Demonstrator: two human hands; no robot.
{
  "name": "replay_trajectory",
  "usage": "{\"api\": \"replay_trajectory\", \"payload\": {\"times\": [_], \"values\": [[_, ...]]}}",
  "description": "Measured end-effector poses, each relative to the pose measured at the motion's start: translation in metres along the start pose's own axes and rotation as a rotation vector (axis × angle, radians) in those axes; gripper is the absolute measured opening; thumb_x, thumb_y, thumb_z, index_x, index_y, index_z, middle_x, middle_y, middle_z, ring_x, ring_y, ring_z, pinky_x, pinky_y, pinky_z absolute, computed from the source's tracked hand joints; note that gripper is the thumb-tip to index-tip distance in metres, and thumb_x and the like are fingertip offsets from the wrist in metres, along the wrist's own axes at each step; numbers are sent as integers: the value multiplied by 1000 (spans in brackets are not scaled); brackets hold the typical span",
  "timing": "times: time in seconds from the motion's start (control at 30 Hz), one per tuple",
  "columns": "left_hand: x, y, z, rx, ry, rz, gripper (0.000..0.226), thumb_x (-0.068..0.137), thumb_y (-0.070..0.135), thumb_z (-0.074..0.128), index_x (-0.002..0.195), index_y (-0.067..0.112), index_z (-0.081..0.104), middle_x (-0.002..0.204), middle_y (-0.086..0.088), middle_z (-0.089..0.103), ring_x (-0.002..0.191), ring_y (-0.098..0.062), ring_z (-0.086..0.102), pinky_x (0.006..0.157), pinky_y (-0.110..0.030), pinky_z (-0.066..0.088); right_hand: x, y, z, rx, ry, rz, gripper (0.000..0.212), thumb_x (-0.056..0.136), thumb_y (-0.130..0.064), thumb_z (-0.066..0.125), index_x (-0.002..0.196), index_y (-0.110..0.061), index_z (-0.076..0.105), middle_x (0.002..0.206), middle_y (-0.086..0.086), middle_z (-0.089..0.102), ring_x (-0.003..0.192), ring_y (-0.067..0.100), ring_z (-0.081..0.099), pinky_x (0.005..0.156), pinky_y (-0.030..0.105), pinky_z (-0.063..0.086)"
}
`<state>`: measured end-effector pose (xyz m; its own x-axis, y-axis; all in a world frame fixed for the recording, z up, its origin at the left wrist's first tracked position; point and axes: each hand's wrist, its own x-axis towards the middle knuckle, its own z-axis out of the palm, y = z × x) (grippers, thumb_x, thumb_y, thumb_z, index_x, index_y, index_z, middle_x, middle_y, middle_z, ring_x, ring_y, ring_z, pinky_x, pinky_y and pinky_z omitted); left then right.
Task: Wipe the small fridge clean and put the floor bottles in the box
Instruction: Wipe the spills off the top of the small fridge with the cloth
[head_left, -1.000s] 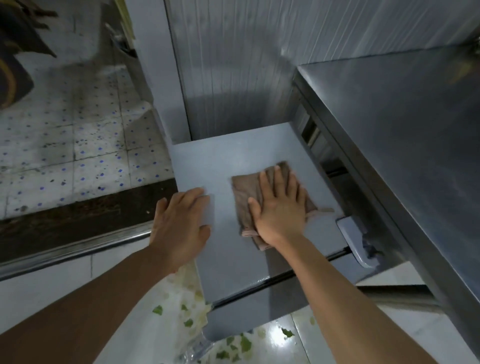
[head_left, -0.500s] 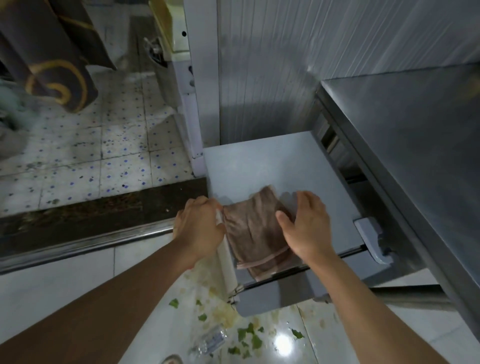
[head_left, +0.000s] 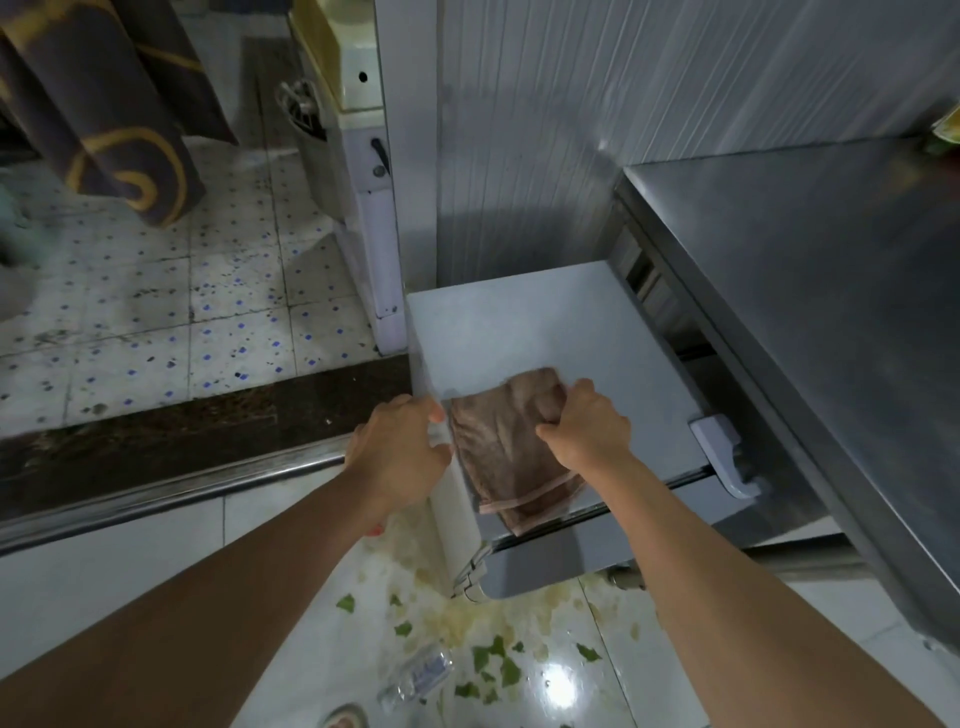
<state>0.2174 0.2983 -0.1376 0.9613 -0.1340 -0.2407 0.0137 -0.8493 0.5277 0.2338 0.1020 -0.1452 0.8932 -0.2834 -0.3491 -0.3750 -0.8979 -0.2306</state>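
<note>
Now gripping: right hand (head_left: 584, 434) bunching brown cloth (head_left: 506, 452) atop small fridge (head_left: 545, 322); left hand (head_left: 397, 452) curled, seemingly clutching fridge's left edge.

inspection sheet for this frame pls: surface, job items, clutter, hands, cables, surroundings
surface: small fridge top, grey, mostly bare.
job's things: brown cloth lies on the top's front, its end hanging over the front edge; clear plastic bottle lies on the floor.
clutter: green leaf scraps and yellowish spill on the white floor tiles.
hands: right hand grips the cloth; left hand grips the fridge's left edge.
cables: nothing seen.
surroundings: steel counter to the right, ribbed wall panel behind, speckled tile floor to the left.
</note>
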Motion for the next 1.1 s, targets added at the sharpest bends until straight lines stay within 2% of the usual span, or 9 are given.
{"api": "replay_trajectory", "payload": {"times": [0.13,0.23,0.33,0.43,0.6,0.7,0.83,1.0,1.1], "values": [[-1,0,-2,-59,-15,-10,36,82,24,63,117,19,57,120,-4,58,107,-21,56,91,-36,47,-5,0,-8,266,-17,-70,15,85,-31,63,87,-17,59,89,3,62,94,27,59,78,33,44],[0,5,-6,-280,-60,-135,37,84,24,63,120,18,57,122,-3,60,110,-19,56,92,-27,44,-16,-4,-28,846,-79,-89,22,86,-12,65,69,-15,52,69,1,58,68,18,58,53,29,49],[2,20,-15,-612,-100,-283,23,90,25,57,110,13,59,121,-6,58,109,-22,55,94,-33,44,-30,-11,-53,1057,-164,-179,24,88,-1,61,71,-14,51,51,-9,56,47,2,53,40,17,41],[3,38,-24,-1069,-179,-421,17,96,31,46,97,18,57,113,-12,60,94,-20,57,72,-26,43,-36,-19,-74,1240,-257,-254,14,89,3,56,85,-10,53,72,1,61,63,9,59,47,21,44],[10,48,-35,-1437,-384,-515,31,95,24,45,119,10,57,108,-12,67,97,-25,63,92,-41,47,-35,-25,-85,1376,-315,-230,25,86,7,56,107,-4,50,93,11,62,82,22,63,60,32,52],[11,44,-39,-1425,-418,-492,24,90,10,48,109,5,62,93,-9,69,84,-21,65,76,-34,51,-32,-19,-79,1432,-346,-197,49,82,12,58,127,-5,45,106,12,61,93,24,65,67,33,57],[16,31,-45,-1457,-360,-464,32,84,6,54,115,9,61,109,-9,67,100,-24,62,85,-37,50,-24,-5,-73,1150,-257,-167,89,77,10,67,145,-30,26,122,7,50,104,20,59,65,24,56],[22,40,-56,-1395,-336,-331,35,88,5,48,120,17,58,119,-10,62,110,-28,58,94,-43,46,-21,2,-63,916,-254,-212,90,73,6,73,141,-36,32,124,0,49,98,6,53,52,11,50],[23,53,-66,-1360,-326,-242,31,92,4,44,114,21,58,116,-10,63,104,-25,60,83,-37,51,-17,3,-59,923,-372,-145,94,71,1,77,143,-34,28,136,7,45,112,16,55,87,27,50]]}}
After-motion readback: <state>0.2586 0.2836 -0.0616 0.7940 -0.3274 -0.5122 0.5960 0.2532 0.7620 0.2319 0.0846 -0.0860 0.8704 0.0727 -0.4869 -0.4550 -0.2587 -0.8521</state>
